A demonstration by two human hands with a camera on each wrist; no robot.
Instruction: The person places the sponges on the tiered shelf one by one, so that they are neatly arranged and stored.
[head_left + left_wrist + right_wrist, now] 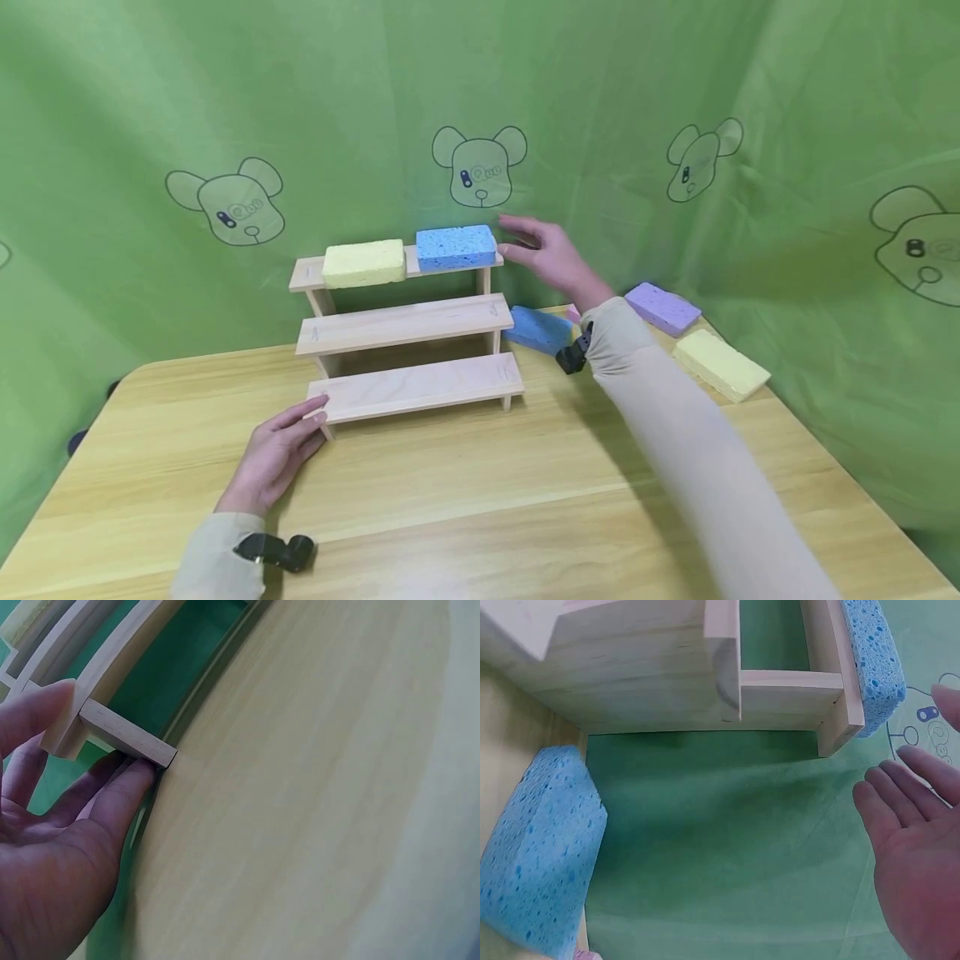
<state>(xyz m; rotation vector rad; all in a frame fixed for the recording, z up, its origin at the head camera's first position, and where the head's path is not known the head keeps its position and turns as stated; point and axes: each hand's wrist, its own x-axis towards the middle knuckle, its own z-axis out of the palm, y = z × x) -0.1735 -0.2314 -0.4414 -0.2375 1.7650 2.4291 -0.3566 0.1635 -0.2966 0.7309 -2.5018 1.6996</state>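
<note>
A three-step wooden stand [405, 321] has a pale yellow sponge [364, 263] and a speckled blue sponge [456, 248] lying side by side on its top step. With the thumb at the edge and fingers by the leg below, my left hand [276, 454] grips the bottom step's left end; the left wrist view shows this leg [127, 733] up close. My right hand [551, 254] is beside the top step's right end, near the blue sponge. In the right wrist view, the right fingers [877, 806] are fairly straight, apart from that sponge, and hold nothing.
To the stand's right, a second blue sponge [538, 330] lies on the wooden table [480, 517], with a bit of pink showing behind the right wrist. Farther right are a purple sponge [663, 308] and another yellow sponge [722, 364]. Green curtain [345, 108] hangs behind.
</note>
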